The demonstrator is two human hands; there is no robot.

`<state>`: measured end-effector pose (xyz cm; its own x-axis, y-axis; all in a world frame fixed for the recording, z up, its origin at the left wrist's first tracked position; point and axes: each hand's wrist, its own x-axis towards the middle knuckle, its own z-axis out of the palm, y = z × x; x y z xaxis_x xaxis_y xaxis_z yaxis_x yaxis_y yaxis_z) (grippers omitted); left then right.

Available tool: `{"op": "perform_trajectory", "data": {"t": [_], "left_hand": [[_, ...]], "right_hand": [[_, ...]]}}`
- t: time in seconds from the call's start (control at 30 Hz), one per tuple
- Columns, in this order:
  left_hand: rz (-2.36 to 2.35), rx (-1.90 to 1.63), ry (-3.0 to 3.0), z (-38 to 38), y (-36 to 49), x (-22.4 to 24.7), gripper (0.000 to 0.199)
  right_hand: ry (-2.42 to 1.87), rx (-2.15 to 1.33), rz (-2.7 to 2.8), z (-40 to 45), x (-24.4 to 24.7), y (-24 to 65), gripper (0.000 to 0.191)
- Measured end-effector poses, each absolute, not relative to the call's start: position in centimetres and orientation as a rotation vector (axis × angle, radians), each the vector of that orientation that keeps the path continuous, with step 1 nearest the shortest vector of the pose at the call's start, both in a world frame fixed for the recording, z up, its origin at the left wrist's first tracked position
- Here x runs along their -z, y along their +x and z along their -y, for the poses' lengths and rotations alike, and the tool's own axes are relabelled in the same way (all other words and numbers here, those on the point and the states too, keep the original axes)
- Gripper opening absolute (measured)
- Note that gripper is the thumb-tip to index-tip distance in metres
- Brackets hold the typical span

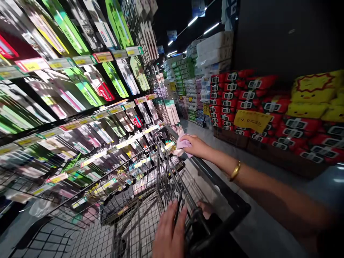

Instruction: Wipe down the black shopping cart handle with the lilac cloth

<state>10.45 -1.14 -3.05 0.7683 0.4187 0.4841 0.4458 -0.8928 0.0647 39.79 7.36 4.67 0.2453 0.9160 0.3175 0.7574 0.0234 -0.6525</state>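
A black wire shopping cart (142, 215) fills the lower part of the view, tilted in the picture. My right hand (195, 146) reaches in from the right, a gold bangle (235, 170) on its wrist. Its fingers are closed on a light purple cloth (184, 142), pressed against the far end of the cart handle (215, 179). Low in the middle, my left hand (170, 229) lies at the cart's wire side with its fingers stretched out and slightly apart. Nothing shows in it.
Shelves of hanging toothbrush packs (88, 86) with price labels line the left. Red packages (249, 95) and yellow packages (309, 109) are stacked on the right, with a yellow price sign (252, 121). Between them runs a grey floor aisle (197, 130) beside wrapped goods.
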Motion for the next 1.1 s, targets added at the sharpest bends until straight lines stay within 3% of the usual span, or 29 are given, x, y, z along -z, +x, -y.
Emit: {"op": "perform_trajectory", "data": {"t": [0.1,0.23,0.33,0.47,0.6,0.83,1.1], "left_hand": [[0.317,0.970,-2.885,1.3,14.3,1.6,0.069],[0.177,1.225,-2.978,2.9,18.1,0.7,0.027],[0.211,1.317,-3.037,3.5,18.5,0.5,0.034],[0.205,1.272,-3.147,3.6,18.0,-0.2,0.037],[0.295,1.238,-3.198,3.7,17.9,-0.7,0.032],[0.369,1.197,-3.210,3.6,17.7,-0.2,0.021],[0.397,1.226,-3.141,3.9,17.7,-0.3,0.031]], "right_hand": [[-1.819,-0.285,1.588,-3.8,-5.5,39.5,0.039],[-1.773,-0.334,1.712,5.1,-6.9,39.1,0.040],[-1.694,-0.471,1.727,9.4,-7.1,38.9,0.043],[-1.645,-0.489,1.453,8.3,-5.6,38.1,0.043],[-1.440,-0.669,1.019,6.6,-3.8,37.2,0.034],[-0.995,-1.150,0.556,12.9,-1.9,35.8,0.028],[-0.735,-1.218,0.409,13.2,5.0,31.2,0.029]]}}
